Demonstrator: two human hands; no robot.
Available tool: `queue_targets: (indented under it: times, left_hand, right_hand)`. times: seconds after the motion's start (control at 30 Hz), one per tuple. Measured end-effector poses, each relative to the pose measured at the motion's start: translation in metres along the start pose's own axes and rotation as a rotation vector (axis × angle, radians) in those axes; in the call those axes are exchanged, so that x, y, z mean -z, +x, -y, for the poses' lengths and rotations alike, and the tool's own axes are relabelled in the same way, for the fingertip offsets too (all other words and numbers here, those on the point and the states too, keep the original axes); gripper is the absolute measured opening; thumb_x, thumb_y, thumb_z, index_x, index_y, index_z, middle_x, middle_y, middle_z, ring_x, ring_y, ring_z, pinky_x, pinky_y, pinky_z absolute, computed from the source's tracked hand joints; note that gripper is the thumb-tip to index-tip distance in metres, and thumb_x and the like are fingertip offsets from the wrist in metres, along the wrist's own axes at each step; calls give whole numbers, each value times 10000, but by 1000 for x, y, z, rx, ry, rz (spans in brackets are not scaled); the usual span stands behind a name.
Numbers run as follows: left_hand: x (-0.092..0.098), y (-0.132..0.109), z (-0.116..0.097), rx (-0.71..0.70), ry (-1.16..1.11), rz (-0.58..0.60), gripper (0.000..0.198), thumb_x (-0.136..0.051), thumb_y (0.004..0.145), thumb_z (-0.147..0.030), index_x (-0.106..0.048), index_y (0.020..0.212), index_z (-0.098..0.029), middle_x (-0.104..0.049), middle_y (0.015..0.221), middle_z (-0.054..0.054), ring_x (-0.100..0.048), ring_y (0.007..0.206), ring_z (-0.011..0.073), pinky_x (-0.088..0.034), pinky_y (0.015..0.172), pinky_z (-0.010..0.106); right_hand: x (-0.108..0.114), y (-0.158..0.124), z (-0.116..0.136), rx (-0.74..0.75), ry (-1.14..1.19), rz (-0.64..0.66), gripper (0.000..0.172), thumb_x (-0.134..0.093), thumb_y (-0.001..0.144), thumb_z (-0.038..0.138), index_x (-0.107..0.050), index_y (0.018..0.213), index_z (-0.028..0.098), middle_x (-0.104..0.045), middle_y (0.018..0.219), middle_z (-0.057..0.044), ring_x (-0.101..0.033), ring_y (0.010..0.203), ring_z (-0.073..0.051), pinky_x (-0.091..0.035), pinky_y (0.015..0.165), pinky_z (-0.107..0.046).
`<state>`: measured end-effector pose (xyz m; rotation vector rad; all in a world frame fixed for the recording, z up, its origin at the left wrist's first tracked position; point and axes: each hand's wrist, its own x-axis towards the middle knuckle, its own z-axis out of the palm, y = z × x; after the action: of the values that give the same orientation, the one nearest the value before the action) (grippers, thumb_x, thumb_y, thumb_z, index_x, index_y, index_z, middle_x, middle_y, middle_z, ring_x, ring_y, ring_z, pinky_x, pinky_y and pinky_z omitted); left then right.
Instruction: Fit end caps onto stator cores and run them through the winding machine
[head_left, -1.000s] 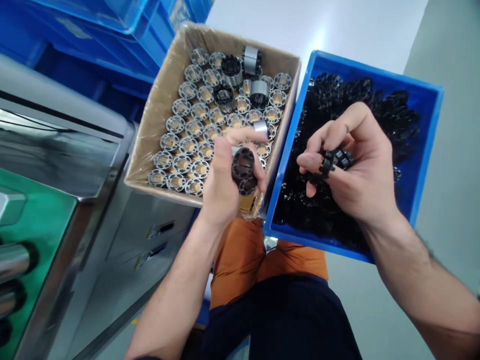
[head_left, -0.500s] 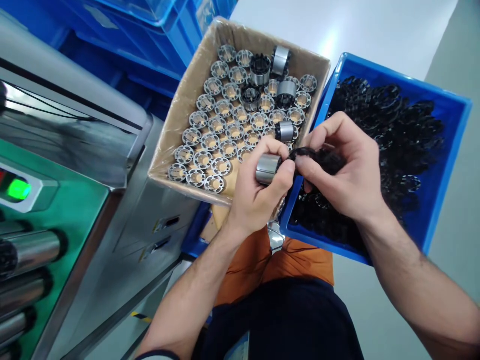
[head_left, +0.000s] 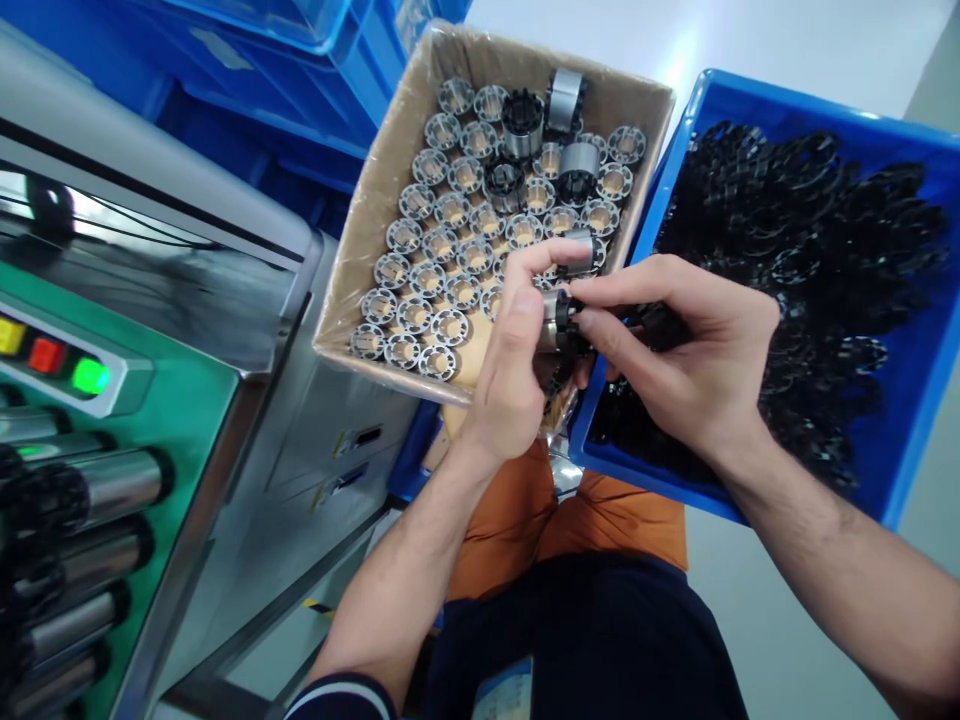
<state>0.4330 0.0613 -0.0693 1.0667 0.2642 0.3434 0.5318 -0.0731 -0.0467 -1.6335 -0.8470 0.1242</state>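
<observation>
My left hand [head_left: 514, 360] is closed around a silver stator core [head_left: 551, 308], a short metal cylinder, above the near right part of the carton. At the core's right end sits a black plastic end ring [head_left: 571, 335]. My right hand [head_left: 694, 350] pinches that ring with thumb and index finger, against the core. More black plastic [head_left: 652, 325] shows under the right palm; whether it is held cannot be made out. Beneath lies the carton [head_left: 341, 300] with rows of bare stator cores [head_left: 450, 210]. Several cores with black ends, such as this one [head_left: 580, 168], lie on top of them.
A blue bin [head_left: 919, 420] full of black plastic rings [head_left: 810, 220] stands right of the carton. To the left is a machine with a green panel [head_left: 187, 390], lit buttons [head_left: 90, 376] and metal cylinders [head_left: 120, 485]. Blue crates [head_left: 277, 90] stand behind.
The black ring has come up against the core's end, and my left fingers have shifted around the core. The whole view has swung slightly, showing more of the green panel.
</observation>
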Motion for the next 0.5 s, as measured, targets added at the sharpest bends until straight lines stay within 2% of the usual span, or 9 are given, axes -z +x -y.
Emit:
queue_targets:
  times: [0.1,0.17,0.3,0.4,0.5]
  left_hand:
    - [3,0,-2,-11,-21,40,411,-676,1236,-645,-749,1461,-310,-794,1127,9,-720,721,147,-603,585,279]
    - [4,1,-4,18,-33,62,389,-656,1242,-631,-758,1462,-327,-781,1025,-7,-726,718,157,-599,586,280]
    - [7,1,-5,54,-46,100,370,-649,1245,-610,-771,1464,-337,-767,963,-17,-717,701,147,-594,600,274]
    - [10,1,0,24,-28,122,457,-633,1254,-674,-747,1534,-331,-744,919,-14,-709,673,148,-596,612,279]
    - [13,2,6,39,33,121,571,-642,1232,-769,-712,1614,-350,-732,879,-14,-743,653,187,-620,617,310]
  right_hand:
    - [-1,-2,2,21,-5,-40,116,-869,1127,276,-962,1145,342,-933,1129,-19,-891,1035,-281,-783,1005,-520]
    - [-1,-3,4,38,-5,-57,150,-880,1113,248,-965,1147,367,-931,1122,-18,-880,1025,-291,-779,994,-540]
    - [2,-3,5,14,-65,-45,177,-864,1124,279,-968,1147,421,-920,1121,-25,-854,1015,-318,-769,951,-569]
    - [4,-1,5,-2,-128,-59,119,-867,1130,345,-971,1136,402,-885,1074,-42,-836,980,-310,-749,891,-548]
    - [6,0,4,-2,-175,-47,102,-870,1121,346,-968,1117,372,-850,1005,-45,-800,895,-270,-713,827,-489]
